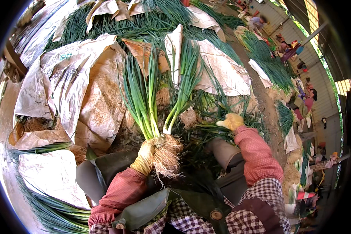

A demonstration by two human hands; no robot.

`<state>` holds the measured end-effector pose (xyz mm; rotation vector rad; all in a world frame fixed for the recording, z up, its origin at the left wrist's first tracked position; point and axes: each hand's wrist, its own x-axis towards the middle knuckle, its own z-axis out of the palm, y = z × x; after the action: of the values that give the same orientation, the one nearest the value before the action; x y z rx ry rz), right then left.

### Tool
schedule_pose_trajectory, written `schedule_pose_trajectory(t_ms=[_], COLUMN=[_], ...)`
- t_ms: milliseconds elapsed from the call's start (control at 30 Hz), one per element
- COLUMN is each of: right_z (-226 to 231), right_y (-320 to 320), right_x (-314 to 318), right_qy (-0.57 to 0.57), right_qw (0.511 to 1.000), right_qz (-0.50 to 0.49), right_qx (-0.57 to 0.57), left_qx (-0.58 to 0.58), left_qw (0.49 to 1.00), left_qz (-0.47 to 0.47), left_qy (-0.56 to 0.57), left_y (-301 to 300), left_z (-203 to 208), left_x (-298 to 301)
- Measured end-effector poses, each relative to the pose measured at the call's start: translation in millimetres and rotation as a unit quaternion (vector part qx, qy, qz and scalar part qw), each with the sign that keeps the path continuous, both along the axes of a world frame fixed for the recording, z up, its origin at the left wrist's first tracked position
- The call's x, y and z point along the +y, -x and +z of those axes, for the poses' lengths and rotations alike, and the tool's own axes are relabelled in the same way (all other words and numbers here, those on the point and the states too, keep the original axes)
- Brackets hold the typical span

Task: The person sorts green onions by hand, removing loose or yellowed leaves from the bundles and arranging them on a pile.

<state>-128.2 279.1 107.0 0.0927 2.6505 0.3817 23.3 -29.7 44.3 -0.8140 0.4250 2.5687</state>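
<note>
My left hand (pixel 144 155), in a yellowish glove, is wrapped round the base of a bunch of green onions (pixel 149 117). Their leaves point away from me, and a mass of pale brown roots (pixel 166 156) hangs beside the glove. Out to the right, my gloved right hand (pixel 231 122) is apart from the bunch, its fingers curled. It hovers over loose green leaves (pixel 208 130); whether it grips any of them cannot be made out. A small root clump (pixel 189 117) lies between the hands, farther off.
Pale woven sheets (pixel 62 84) drape over piled green onions (pixel 132 25) ahead and left. More green onions (pixel 54 212) lie at lower left. A dirt path (pixel 275 117) runs along the right, past another heap (pixel 263 52). Several people (pixel 306 105) are at work farther right.
</note>
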Motion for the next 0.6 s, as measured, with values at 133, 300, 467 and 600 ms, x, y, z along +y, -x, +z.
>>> schedule_pose_trajectory(t_ms=[133, 300, 467, 600], right_z=[-68, -96, -85, -83], right_y=[-57, -79, -81, -44], right_x=[-125, -165, -170, -130], right_qy=[0.688, 0.721, 0.706, 0.742], right_qw=[0.669, 0.630, 0.680, 0.554], right_qz=[-0.239, -0.270, -0.192, -0.370], right_qx=[-0.148, -0.100, -0.040, 0.076], left_qx=[0.069, 0.084, 0.117, 0.046], left_qw=[0.988, 0.917, 0.966, 0.994], left_qz=[-0.063, -0.128, -0.046, 0.075], left_qy=[0.123, 0.369, 0.228, 0.058], left_y=[-2, 5, 2, 12], left_z=[-57, -20, -35, 6], left_x=[8, -12, 0, -8])
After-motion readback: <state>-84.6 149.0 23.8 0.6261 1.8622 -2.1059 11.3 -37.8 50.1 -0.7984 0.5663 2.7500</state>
